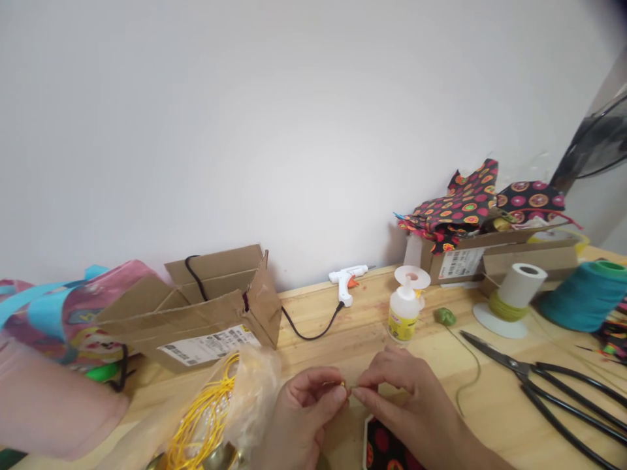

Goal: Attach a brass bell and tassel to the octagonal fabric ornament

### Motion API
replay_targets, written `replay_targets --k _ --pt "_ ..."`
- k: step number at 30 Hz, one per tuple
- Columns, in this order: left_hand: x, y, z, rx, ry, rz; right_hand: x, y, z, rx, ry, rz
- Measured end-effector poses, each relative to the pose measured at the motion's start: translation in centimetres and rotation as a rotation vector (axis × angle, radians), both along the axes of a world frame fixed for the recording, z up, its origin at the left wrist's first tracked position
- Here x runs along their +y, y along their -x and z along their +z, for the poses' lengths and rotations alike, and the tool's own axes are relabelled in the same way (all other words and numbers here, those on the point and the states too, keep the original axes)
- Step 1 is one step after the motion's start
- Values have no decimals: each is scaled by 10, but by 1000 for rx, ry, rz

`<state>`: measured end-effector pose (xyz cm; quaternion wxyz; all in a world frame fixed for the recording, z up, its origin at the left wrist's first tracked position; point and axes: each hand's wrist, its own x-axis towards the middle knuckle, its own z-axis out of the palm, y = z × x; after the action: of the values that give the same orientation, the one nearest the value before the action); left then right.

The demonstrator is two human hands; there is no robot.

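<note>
My left hand (306,408) is closed in a pinch on a small gold-coloured piece (343,384), too small to name. Close beside it, my right hand (409,398) pinches thumb against forefinger; what sits between them is too small to make out. Below the right hand lies a dark patterned fabric piece (386,447) with a pale edge, partly covered by that hand. A clear plastic bag (259,378) with yellow cord (206,405) is left of my left hand. Just behind the right hand stands a glue bottle (402,320) with a yellow label.
Black-handled scissors (524,372) lie open at right, near a green cord bundle (445,316), a spool of green cord (512,303) and a teal thread cone (582,297). A white glue gun (347,281) rests by the wall, between two cardboard boxes (210,326). Patterned fabric (460,205) tops the right box.
</note>
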<state>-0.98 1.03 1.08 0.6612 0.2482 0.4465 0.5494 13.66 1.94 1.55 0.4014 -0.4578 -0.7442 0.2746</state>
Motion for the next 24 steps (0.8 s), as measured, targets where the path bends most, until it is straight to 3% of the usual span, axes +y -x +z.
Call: replay_targets --k 6,11,17,24 --pt "1 3 -4 47 -59 -27 -6 -1 2 26 0 -56" --pt "1 3 -2 57 -12 -24 -2 -1 -5 89 67 -34" --pt "1 -1 -1 99 -40 71 1 1 -7 200 81 17" --pt "3 0 -2 98 -7 9 -3 2 0 206 71 -120"
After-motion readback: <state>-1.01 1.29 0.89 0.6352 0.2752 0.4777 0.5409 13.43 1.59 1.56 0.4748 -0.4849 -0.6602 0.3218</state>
